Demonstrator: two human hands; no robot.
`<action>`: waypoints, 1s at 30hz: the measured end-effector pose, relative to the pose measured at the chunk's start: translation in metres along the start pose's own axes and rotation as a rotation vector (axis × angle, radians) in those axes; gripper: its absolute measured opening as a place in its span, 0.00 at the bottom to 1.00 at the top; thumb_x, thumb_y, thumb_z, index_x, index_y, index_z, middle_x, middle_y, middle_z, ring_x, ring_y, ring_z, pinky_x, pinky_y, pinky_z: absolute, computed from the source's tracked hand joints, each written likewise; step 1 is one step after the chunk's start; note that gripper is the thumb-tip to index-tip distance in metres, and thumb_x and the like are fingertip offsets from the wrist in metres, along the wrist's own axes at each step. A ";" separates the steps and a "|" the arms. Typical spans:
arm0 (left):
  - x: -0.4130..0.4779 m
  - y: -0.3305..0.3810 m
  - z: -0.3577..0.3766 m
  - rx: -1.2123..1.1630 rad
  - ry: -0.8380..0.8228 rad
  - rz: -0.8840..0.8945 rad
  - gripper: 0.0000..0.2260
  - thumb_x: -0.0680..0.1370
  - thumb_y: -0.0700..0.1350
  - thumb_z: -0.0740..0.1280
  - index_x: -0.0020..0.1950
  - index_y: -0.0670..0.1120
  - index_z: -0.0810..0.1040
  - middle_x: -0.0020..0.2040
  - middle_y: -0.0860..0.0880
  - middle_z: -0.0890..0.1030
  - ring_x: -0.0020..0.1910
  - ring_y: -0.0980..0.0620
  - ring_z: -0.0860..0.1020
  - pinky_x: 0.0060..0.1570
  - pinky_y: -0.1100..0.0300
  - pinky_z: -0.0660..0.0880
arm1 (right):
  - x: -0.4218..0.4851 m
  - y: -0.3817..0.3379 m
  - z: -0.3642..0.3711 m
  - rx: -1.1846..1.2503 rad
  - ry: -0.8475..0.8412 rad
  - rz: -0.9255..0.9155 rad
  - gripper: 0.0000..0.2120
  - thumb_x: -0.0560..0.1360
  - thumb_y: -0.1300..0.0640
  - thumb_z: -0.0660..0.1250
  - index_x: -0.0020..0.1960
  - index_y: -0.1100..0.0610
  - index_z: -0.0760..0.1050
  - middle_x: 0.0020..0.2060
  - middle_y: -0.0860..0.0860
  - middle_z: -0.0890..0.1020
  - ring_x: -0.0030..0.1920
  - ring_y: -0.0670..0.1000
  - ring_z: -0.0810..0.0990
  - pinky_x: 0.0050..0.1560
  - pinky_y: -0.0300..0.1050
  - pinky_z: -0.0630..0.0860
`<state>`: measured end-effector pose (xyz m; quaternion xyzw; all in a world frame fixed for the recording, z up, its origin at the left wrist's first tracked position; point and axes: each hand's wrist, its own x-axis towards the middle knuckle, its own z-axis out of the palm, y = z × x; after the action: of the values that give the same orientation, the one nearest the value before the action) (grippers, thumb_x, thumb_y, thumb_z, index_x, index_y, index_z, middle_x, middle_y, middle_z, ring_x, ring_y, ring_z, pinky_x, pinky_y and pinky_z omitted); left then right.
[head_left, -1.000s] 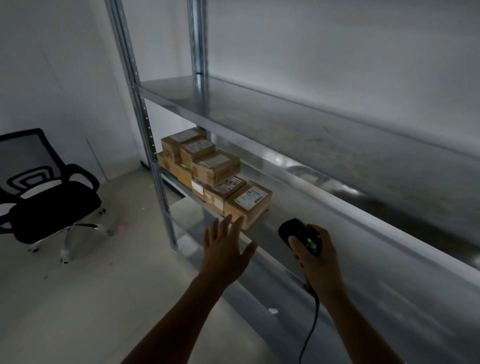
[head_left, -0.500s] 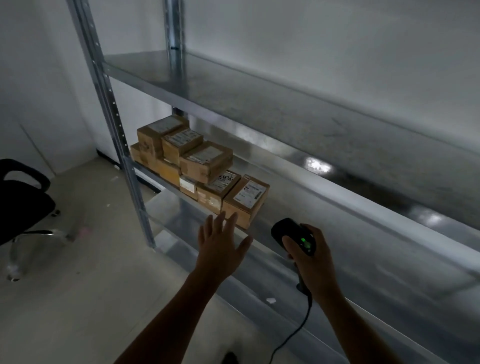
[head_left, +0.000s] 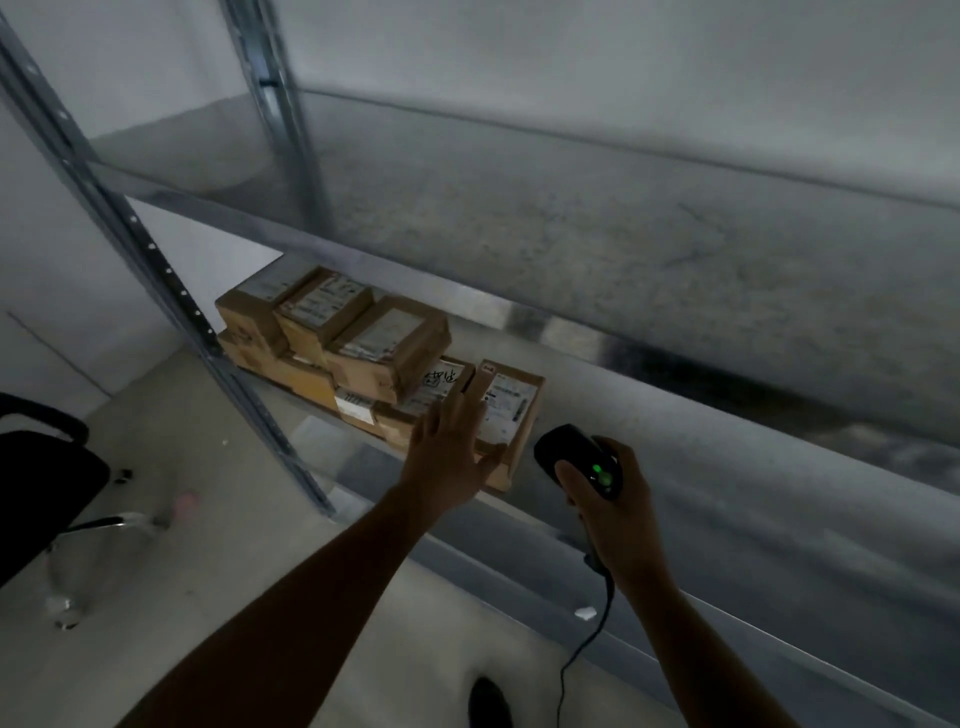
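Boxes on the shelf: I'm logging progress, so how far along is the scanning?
Done: nothing shows as scanned or moved off the shelf. In hand: the right hand grips the scanner, its green light on, while the open left hand reaches to the nearest box. Left: picking up that box, scanning it, then likely the other boxes stacked beside it.

Head camera looks forward and down, close over a metal shelf (head_left: 675, 457).

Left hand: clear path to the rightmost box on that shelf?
Probably yes. The left hand, fingers spread, is right at the rightmost box, nothing between them; contact unclear. The shelf above leaves room, and the right hand holds the scanner off to the side.
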<state>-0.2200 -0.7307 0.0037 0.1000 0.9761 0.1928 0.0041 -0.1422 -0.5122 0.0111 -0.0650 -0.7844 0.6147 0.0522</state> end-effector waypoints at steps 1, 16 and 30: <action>0.013 0.000 0.002 -0.007 -0.033 0.009 0.38 0.79 0.66 0.63 0.83 0.58 0.49 0.84 0.47 0.51 0.82 0.37 0.54 0.77 0.36 0.59 | 0.009 0.002 0.002 0.013 0.005 0.014 0.23 0.76 0.51 0.74 0.68 0.51 0.71 0.56 0.52 0.82 0.54 0.54 0.84 0.53 0.56 0.84; 0.073 -0.024 0.052 0.245 -0.133 0.109 0.35 0.79 0.70 0.48 0.84 0.57 0.54 0.85 0.42 0.53 0.83 0.38 0.47 0.80 0.38 0.48 | 0.067 0.040 0.008 0.000 0.073 0.240 0.21 0.75 0.50 0.74 0.64 0.49 0.72 0.56 0.52 0.81 0.55 0.56 0.84 0.56 0.57 0.83; 0.064 -0.046 0.081 -0.315 -0.111 0.225 0.32 0.78 0.63 0.60 0.81 0.55 0.62 0.82 0.43 0.60 0.80 0.38 0.58 0.75 0.32 0.62 | 0.044 0.034 0.049 0.013 0.333 0.376 0.14 0.77 0.55 0.73 0.59 0.49 0.72 0.53 0.55 0.81 0.46 0.55 0.84 0.36 0.37 0.80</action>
<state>-0.2880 -0.7290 -0.0866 0.2169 0.9149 0.3364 0.0518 -0.1926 -0.5442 -0.0334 -0.3098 -0.7352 0.5994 0.0655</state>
